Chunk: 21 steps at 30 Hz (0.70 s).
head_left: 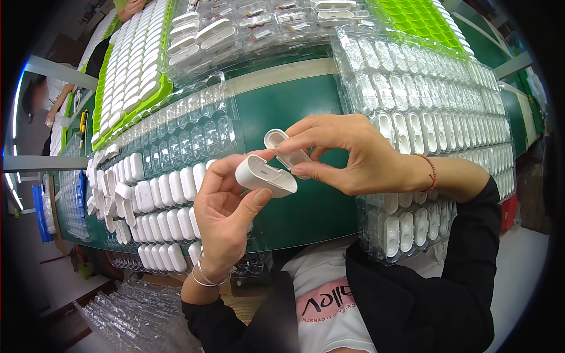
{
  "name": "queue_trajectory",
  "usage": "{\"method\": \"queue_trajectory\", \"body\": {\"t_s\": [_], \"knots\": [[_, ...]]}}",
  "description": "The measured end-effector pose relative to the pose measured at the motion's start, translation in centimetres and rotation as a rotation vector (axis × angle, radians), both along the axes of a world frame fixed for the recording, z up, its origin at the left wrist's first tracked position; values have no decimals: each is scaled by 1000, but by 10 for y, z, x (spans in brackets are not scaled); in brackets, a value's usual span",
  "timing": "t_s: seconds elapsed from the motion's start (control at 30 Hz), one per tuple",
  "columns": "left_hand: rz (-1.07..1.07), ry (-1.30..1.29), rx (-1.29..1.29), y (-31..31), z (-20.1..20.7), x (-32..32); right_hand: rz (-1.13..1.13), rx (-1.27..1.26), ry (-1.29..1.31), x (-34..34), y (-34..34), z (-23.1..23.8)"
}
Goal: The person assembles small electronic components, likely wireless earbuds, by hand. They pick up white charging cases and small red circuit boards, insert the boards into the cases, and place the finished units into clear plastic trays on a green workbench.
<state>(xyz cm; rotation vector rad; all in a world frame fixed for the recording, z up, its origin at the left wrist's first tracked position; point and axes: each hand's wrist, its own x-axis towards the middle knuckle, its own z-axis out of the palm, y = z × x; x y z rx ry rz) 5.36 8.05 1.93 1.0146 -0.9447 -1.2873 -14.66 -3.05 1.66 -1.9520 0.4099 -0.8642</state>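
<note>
Over the green work surface, my left hand is closed around a hollow white case shell, gripped between thumb and fingers with its open side facing right. My right hand pinches a small white case insert with rounded wells, tilted just beside the shell's opening. The two parts are very close together; whether they touch I cannot tell. Left of my left hand, rows of white case shells lie in a clear tray. Nearest my right arm is a clear tray holding rows of white inserts.
Loose white pieces pile at the far left. Bright green trays stand at the back, one filled with white pieces. Clear trays of small parts lie ahead. Another person is at far left. Clear plastic trays are stacked below the table.
</note>
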Motion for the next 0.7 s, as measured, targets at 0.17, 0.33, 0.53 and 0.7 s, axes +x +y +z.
{"method": "queue_trajectory", "body": {"t_s": [0.17,0.33,0.53,0.7], "knots": [[6,12,24,1,2,1,-73,-77,-9,0,1,0],[-3,65,148,1,2,-1,-122,-325,67,-4,3,1],[1,80,151,-1,-1,-7,-152,-514,103,-4,6,-1],[1,42,144,-1,-4,-9,-132,-595,146,-7,7,-2]]}}
